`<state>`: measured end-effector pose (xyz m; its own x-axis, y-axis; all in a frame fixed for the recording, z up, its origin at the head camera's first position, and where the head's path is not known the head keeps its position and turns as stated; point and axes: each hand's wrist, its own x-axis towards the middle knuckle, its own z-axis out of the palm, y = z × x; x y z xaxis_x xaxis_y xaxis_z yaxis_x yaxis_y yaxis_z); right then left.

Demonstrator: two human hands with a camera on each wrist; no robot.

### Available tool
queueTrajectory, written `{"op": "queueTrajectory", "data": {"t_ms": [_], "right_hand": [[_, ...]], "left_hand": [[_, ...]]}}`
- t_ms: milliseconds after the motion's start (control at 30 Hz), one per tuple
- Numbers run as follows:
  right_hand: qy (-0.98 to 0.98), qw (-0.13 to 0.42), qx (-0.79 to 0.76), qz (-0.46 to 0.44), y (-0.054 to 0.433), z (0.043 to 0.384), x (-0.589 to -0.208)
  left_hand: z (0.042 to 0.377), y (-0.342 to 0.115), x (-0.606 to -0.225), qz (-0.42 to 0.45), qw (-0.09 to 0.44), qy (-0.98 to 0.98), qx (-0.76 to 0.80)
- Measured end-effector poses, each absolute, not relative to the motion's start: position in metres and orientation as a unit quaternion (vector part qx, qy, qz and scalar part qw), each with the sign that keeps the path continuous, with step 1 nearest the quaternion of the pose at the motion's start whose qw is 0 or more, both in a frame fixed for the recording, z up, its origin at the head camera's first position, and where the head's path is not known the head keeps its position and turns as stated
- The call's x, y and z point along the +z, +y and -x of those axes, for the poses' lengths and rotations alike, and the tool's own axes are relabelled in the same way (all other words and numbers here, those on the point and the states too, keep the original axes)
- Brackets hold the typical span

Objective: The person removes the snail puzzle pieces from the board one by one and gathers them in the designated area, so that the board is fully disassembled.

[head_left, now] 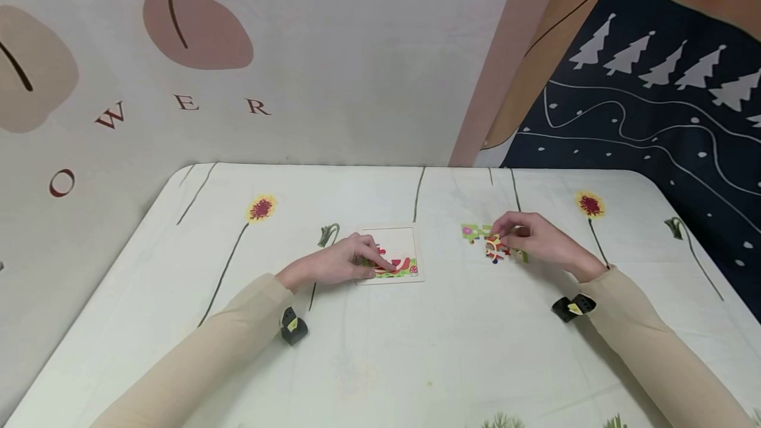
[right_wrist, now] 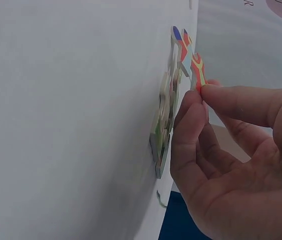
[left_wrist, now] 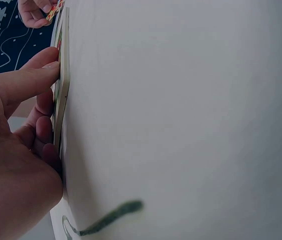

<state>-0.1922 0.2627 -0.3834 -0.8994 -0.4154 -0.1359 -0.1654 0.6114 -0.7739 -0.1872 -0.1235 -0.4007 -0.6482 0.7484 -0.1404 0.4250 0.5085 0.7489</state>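
Observation:
A shallow puzzle board (head_left: 389, 237) lies on the table, its lower part filled with coloured pieces and its upper part bare. My left hand (head_left: 340, 261) rests at the board's left side, thumb and index finger touching the pieces (head_left: 406, 268) in it. In the left wrist view the board (left_wrist: 63, 100) shows edge-on beside the fingers. My right hand (right_wrist: 230, 135) pinches a red and yellow puzzle piece (right_wrist: 198, 70) between thumb and index finger. Below that hand lie several loose puzzle pieces (head_left: 471, 232), partly hidden by the fingers.
A white cloth with printed flowers (head_left: 386, 349) covers the table. A pale wall hanging with letters (head_left: 357, 84) stands behind it, and a dark cloth with white trees (head_left: 648, 104) hangs at the right.

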Motion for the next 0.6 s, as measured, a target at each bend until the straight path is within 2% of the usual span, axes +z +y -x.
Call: {"op": "queueTrajectory", "data": {"t_ms": [600], "right_hand": [[0.901, 0.142, -0.370, 0.173, 0.2600, 0.1927, -0.3842]], "left_hand": [[0.1875, -0.1234, -0.4022, -0.339, 0.239, 0.838, 0.355]]}}
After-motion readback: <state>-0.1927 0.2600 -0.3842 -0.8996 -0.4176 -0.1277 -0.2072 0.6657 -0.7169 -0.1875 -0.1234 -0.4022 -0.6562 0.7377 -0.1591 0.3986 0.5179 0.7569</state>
